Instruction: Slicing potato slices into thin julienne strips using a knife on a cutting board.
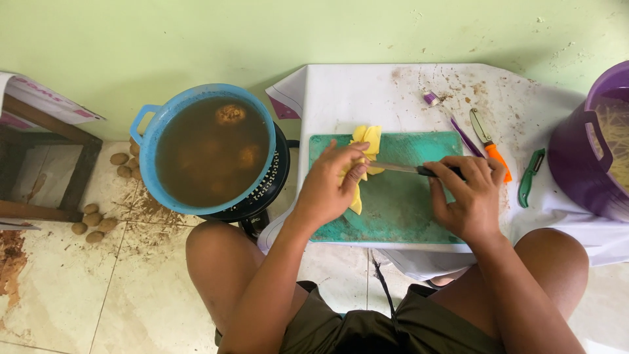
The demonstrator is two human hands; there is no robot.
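The person sits with bare knees spread at the near edge of a low white table (367,92), dark shorts at the bottom of the view. Just beyond the knees lies a green cutting board (400,210) on the table. The left hand (327,187) rests on the board's left part, fingers bent and pressing down on yellow potato slices (367,141), which lie at the board's far left edge and run under the palm toward its near side. The right hand (468,196) is closed around the dark handle of a knife (400,168); the blade lies level, pointing left, its tip meeting the slices beside the left fingertips.

To the right of the board, on the white cloth, lie a green peeler (529,177), an orange-handled peeler (490,144) and a thin purple tool (465,136), all near one another but apart from the right hand. A purple bucket (576,164) stands at the right edge, pale shredded strips showing inside it.

To the left of the table, a blue basin (147,151) of brown water sits on a black perforated basket (272,183); whole potatoes float in the water. Further left, small brown potatoes (98,219) lie scattered on the dirty tiled floor near a wooden frame (39,170). A pale green wall stands behind.
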